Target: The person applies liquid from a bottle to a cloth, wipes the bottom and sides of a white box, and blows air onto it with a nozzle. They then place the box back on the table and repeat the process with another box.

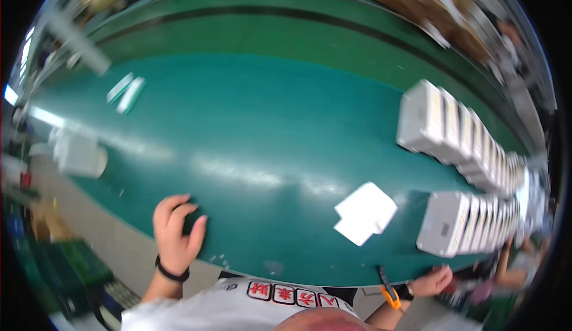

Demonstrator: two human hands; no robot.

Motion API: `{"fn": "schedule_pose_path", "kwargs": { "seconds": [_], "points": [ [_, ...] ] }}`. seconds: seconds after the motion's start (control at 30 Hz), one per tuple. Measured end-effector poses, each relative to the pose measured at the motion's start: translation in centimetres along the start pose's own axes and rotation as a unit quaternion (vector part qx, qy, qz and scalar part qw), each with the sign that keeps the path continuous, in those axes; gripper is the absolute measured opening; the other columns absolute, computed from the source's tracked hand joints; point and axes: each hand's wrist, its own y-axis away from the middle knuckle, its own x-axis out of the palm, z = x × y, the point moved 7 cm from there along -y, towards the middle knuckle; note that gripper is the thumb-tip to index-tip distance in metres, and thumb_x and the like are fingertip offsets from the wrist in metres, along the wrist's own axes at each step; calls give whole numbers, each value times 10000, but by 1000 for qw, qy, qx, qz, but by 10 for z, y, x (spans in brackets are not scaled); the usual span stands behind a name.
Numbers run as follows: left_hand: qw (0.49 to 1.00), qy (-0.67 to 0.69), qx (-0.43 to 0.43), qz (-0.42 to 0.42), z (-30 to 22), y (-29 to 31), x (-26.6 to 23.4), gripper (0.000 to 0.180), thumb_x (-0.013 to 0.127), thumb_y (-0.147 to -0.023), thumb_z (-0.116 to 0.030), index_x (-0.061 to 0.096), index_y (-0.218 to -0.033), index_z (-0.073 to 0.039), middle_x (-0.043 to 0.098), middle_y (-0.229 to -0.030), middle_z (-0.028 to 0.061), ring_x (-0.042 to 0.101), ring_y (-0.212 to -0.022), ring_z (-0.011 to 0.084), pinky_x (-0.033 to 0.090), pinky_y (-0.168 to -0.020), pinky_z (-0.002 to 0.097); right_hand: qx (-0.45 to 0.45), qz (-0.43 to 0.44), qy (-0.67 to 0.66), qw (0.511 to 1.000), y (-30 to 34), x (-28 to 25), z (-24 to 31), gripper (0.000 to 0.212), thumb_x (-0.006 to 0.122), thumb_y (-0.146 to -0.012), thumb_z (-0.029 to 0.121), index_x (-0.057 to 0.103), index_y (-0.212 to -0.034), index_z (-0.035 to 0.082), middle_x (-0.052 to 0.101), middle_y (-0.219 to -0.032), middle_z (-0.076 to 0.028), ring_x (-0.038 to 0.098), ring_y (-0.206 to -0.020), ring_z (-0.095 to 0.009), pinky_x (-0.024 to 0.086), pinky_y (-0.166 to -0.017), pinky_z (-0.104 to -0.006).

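My left hand is over the near left edge of the green table, its fingers apart and slightly bent, with nothing in it. A dark band circles that wrist. At the near right edge my right hand is closed, fingers curled in, and no object shows in it. Beside the right wrist is an orange and black tool, perhaps a cutter; blur hides its exact kind. Overlapping white sheets lie between the hands, closer to the right one. Just beyond the right hand stands a row of white box-shaped units.
A second row of white units stands farther back on the right. Two narrow white and green pieces lie at the far left. A white container is by the left edge. Cardboard boxes line the far side.
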Motion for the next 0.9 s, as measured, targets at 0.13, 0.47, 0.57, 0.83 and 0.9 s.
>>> {"fn": "schedule_pose_path", "kwargs": {
  "seconds": [0.13,0.47,0.57,0.83,0.9],
  "points": [
    [999,17,-28,24,0,6,4,227,684,-784,-34,603,-994,-6,558,-1176,179,546,-1061,349,428,-946,418,4,30,30,999,7,11,12,176,522,-1000,152,545,-876,29,463,-695,19,392,-610,-53,303,-539,-212],
    [997,29,-43,64,3,8,8,197,592,-849,0,558,-1043,4,519,-1245,170,511,-1134,330,372,-1007,401,-28,36,6,999,10,3,18,177,503,-1003,146,535,-871,33,475,-711,9,393,-596,-50,307,-546,-203],
    [997,34,-42,51,4,8,5,186,585,-857,5,558,-1041,6,519,-1244,168,510,-1135,324,373,-1006,401,-28,36,4,999,11,7,18,171,502,-1003,146,538,-881,31,481,-720,8,396,-597,-48,308,-544,-200],
    [999,43,8,24,-3,10,3,170,573,-870,12,565,-1040,12,535,-1227,171,521,-1118,318,379,-1002,396,-22,28,-11,999,10,9,15,157,505,-1002,143,542,-902,28,503,-741,1,407,-604,-46,322,-540,-191],
    [999,41,9,12,-2,11,3,174,593,-858,3,574,-1031,13,540,-1219,176,529,-1107,325,395,-984,401,-13,28,-27,999,10,8,13,152,509,-999,139,544,-900,29,510,-744,0,414,-611,-45,327,-540,-189]
  ]
}}
